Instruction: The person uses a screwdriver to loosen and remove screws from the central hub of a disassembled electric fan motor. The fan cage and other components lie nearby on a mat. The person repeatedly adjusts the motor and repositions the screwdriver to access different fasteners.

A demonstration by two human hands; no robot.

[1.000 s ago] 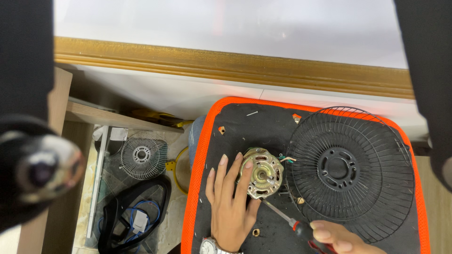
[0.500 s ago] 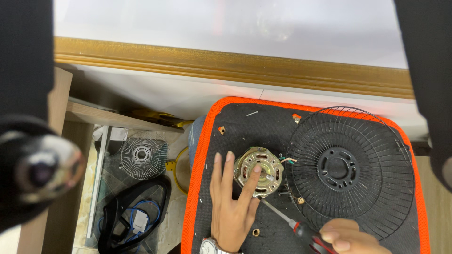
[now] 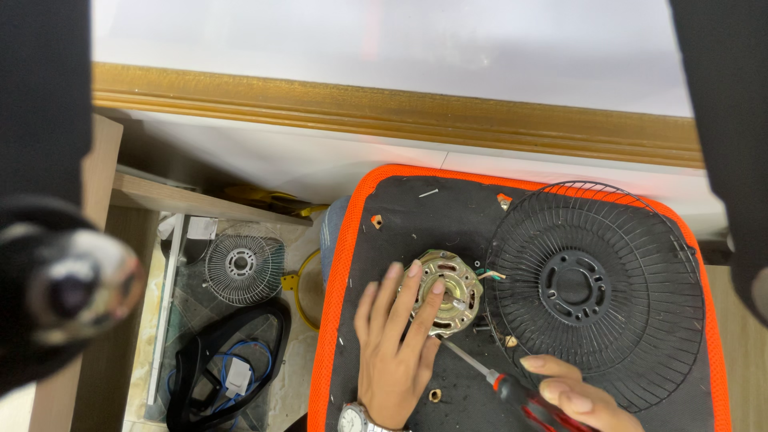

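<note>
1. My left hand (image 3: 394,352) lies flat and spread on the black mat (image 3: 416,220). Its fingertips (image 3: 437,286) press on the round metal motor (image 3: 445,290). I think that keeps the motor from sliding or turning.
2. My right hand (image 3: 570,398) is closed around the red and black handle of a screwdriver (image 3: 490,376). The thin metal shaft slants up and to the left, and its tip sits at the lower edge of the motor, just by my left fingers. Held low like that, the tip can reach a spot on the side of the motor.
3. The motor rests near the middle of the mat, with short wires sticking out toward the right.
4. Just right of the motor lies a big black wire fan guard (image 3: 594,290). It lies flat and fills the right half of the mat.
5. Small screws and nuts (image 3: 435,394) lie loose on the mat near my hands. The mat has a raised orange rim (image 3: 334,320), which I think stops small parts from rolling off the desk.
6. Down on the floor to the left I see a smaller pale fan guard (image 3: 242,266) and a black bag with blue cable (image 3: 224,368).
</note>
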